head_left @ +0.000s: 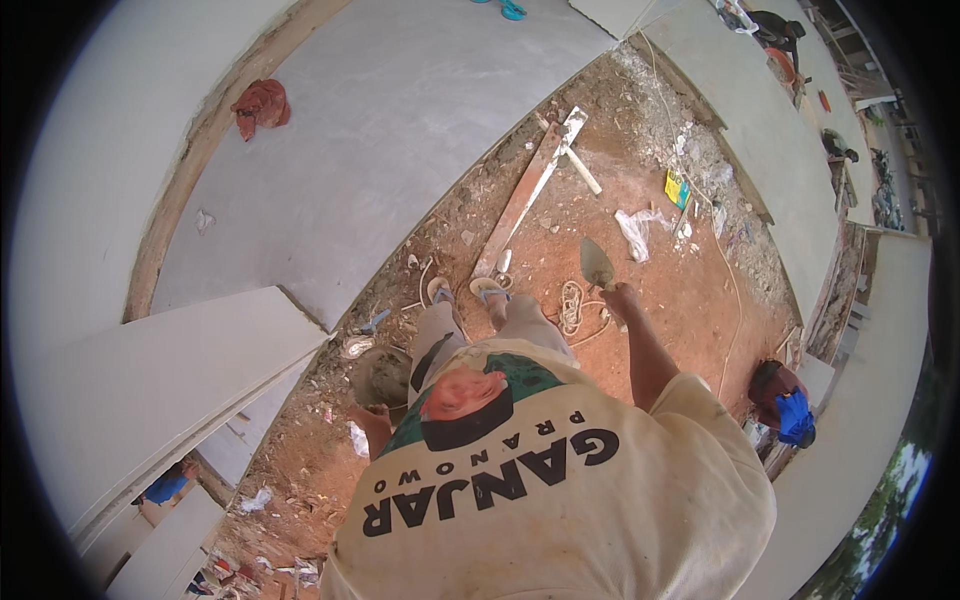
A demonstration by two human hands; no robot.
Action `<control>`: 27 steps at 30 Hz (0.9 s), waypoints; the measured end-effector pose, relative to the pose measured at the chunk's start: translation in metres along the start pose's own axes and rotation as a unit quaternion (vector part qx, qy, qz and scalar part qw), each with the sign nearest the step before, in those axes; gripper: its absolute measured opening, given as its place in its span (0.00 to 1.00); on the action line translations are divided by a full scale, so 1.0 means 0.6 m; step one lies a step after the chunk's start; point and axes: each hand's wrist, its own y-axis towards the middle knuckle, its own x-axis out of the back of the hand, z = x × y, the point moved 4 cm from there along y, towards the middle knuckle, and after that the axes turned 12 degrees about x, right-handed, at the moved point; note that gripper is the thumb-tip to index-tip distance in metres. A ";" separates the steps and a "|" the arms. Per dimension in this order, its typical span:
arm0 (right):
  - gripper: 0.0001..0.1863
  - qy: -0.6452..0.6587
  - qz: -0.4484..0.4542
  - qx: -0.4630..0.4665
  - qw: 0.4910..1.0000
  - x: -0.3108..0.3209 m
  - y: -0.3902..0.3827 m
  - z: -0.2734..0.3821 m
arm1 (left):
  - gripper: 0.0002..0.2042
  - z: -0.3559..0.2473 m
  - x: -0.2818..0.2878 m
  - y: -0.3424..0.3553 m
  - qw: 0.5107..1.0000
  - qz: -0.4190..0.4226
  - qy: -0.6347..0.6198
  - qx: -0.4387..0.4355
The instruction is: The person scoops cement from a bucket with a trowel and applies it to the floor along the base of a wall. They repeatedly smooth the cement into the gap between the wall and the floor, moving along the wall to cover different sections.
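Observation:
My right hand (620, 302) is closed on the handle of a pointing trowel (596, 262), whose grey blade points forward over reddish dirt. My left hand (375, 420) is low by my left hip, partly hidden by my printed shirt, at the near rim of a dark bucket (375, 375) with grey material in it; its grip is unclear. Just ahead of my sandalled feet (490, 292) lie a long wooden board (515, 215), a pale stick (584, 172) and a coiled rope (571, 306).
Grey plastered slabs (260, 190) and pale walls (80, 160) border the dirt strip. A red cloth (260, 105) lies at upper left. A thin cord crosses the dirt at right, near white plastic scraps (635, 230). A maroon and blue bundle (785, 405) sits at right.

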 end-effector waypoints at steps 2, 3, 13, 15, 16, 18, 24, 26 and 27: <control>0.26 -0.034 0.021 0.004 0.999 -0.033 -0.036 0.008 | 0.20 -0.028 0.009 -0.024 0.999 -0.046 -0.002 -0.005; 0.26 -0.017 0.024 -0.018 0.999 -0.045 -0.053 0.005 | 0.21 -0.042 0.000 -0.025 1.000 -0.027 0.008 0.011; 0.25 0.110 0.027 -0.118 0.986 -0.158 -0.180 -0.031 | 0.21 -0.108 -0.101 -0.017 0.993 0.040 0.103 0.043; 0.22 0.081 0.033 -0.105 0.991 -0.172 -0.201 -0.019 | 0.20 -0.116 -0.124 -0.048 0.991 0.045 0.120 0.032; 0.20 0.043 0.025 -0.077 0.996 -0.169 -0.204 -0.002 | 0.20 -0.126 -0.125 -0.018 0.991 0.047 0.120 0.025; 0.19 -0.020 0.023 -0.052 0.998 -0.157 -0.198 0.008 | 0.20 -0.119 -0.161 -0.031 0.989 0.053 0.134 -0.014; 0.20 0.060 -0.048 -0.052 0.996 -0.060 -0.139 -0.028 | 0.19 -0.085 -0.219 -0.030 0.985 0.050 0.160 -0.038; 0.20 0.127 -0.039 -0.063 0.989 -0.020 -0.124 0.014 | 0.19 -0.099 -0.229 -0.027 0.986 0.077 0.143 -0.040; 0.20 0.158 -0.038 -0.074 0.984 0.005 -0.123 0.025 | 0.19 -0.092 -0.236 -0.041 0.986 0.044 0.148 -0.056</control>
